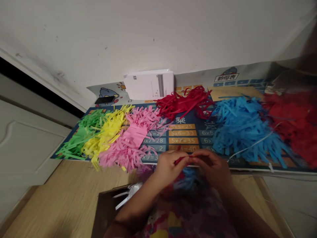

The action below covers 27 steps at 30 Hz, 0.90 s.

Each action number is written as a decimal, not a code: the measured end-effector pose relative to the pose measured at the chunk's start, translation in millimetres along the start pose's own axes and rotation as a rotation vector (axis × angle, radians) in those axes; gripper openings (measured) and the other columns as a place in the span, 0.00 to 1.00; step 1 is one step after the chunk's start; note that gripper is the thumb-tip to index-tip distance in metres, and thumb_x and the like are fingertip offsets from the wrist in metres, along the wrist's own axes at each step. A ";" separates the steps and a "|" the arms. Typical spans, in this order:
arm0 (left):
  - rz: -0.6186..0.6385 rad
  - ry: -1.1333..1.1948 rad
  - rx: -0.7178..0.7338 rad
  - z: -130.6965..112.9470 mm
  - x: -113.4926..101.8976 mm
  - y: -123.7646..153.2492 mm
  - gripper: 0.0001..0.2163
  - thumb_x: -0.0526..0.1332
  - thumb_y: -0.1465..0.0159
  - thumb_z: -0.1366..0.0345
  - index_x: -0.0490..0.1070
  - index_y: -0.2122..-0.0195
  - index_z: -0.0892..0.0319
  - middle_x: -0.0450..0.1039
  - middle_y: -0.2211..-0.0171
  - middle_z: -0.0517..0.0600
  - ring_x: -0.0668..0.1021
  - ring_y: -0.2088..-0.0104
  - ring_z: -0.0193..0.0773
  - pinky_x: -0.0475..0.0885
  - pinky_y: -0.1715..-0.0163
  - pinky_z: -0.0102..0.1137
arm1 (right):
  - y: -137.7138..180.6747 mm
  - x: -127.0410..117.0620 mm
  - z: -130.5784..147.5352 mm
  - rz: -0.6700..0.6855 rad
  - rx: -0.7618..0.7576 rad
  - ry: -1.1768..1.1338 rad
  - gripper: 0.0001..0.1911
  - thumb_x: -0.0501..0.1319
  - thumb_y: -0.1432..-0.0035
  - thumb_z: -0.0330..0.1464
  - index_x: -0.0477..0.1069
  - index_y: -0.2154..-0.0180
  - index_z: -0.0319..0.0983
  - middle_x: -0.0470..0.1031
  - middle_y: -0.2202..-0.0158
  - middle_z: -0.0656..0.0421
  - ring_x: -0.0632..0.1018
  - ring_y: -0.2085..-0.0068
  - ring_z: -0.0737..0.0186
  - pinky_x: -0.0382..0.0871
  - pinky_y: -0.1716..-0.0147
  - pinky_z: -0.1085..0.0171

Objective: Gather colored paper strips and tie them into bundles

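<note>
My left hand is closed in a pinch on a small twist of red tissue paper, just at the table's front edge. Meeting it fingertip to fingertip, my right hand pinches the same red paper; most of the paper is hidden by the fingers. Fringed tissue paper lies in piles on the table: green, yellow and pink to the left. Dark red fringe lies behind my hands. A blue pile and another red pile are on the right.
The table has a printed multiplication chart and stands against a white wall. At the back are a white labelled pad and a dark phone-like object. A thin white string crosses the blue pile. Below is an open box.
</note>
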State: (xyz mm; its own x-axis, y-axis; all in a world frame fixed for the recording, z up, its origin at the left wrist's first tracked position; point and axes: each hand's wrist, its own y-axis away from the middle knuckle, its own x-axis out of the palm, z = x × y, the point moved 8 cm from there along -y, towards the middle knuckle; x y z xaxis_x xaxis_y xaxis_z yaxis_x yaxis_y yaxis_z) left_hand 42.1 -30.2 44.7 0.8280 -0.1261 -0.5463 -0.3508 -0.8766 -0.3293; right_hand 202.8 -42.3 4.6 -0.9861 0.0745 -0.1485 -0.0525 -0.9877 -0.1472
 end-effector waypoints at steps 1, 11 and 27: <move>0.012 -0.030 0.023 -2.6 -0.1 0.3 0.08 0.60 0.32 0.66 0.80 0.65 0.57 0.81 0.70 0.49 0.80 0.70 0.34 0.70 0.68 0.26 | 1.2 0.6 -1.9 0.002 0.013 0.002 0.06 0.67 0.43 0.39 0.79 0.64 0.45 0.81 0.65 0.59 0.81 0.65 0.60 0.77 0.64 0.64; 0.129 -0.076 0.037 -5.7 5.5 1.5 0.07 0.59 0.30 0.64 0.76 0.55 0.58 0.83 0.61 0.51 0.83 0.62 0.39 0.74 0.60 0.30 | -0.8 -1.8 -0.3 0.073 0.007 0.161 0.07 0.66 0.42 0.39 0.78 0.64 0.44 0.81 0.67 0.59 0.81 0.66 0.60 0.76 0.65 0.64; -0.038 0.037 0.106 11.7 -6.9 -15.0 0.04 0.67 0.36 0.64 0.78 0.62 0.58 0.82 0.65 0.51 0.82 0.64 0.37 0.75 0.63 0.29 | -15.7 0.1 7.7 -0.019 -0.111 0.308 0.08 0.64 0.41 0.40 0.80 0.65 0.45 0.83 0.69 0.59 0.82 0.67 0.58 0.78 0.64 0.62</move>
State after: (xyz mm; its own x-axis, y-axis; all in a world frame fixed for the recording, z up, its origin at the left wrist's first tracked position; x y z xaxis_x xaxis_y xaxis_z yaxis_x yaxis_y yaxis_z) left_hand 36.5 -10.7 44.3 0.8567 -0.1126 -0.5034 -0.3616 -0.8271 -0.4303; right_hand 202.2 -27.9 14.4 -0.8900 0.1472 -0.4316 -0.0359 -0.9661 -0.2556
